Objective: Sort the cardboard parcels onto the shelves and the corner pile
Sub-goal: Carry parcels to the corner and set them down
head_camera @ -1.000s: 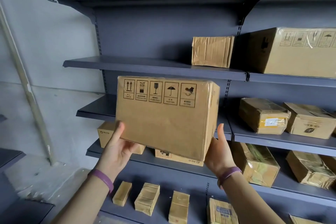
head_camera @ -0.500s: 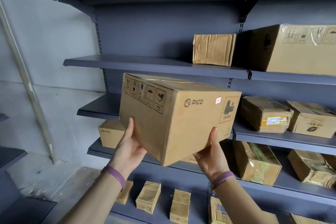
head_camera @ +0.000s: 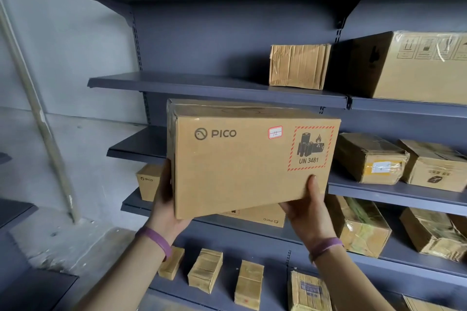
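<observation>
I stand in a storeroom: grey metal shelving (head_camera: 202, 83) on slotted uprights (head_camera: 137, 45) carries taped cardboard parcels (head_camera: 299, 65) on several levels, beside a bare plaster wall (head_camera: 63, 45) and rough concrete floor (head_camera: 75, 247).

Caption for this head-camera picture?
Left hand and right hand hold a PICO box marked UN 3481 before grey shelves of parcels.

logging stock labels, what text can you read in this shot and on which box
"PICO": front of the held box.
"UN 3481": its red-hatched battery label.
"12", handwritten, probably: its small red-edged sticker.
"PICO": small box on the shelf at left.
"PICO", upside down: box behind the held one.
Too small or blurred: handling symbols on the large top-right box, white label on the taped parcel.
</observation>
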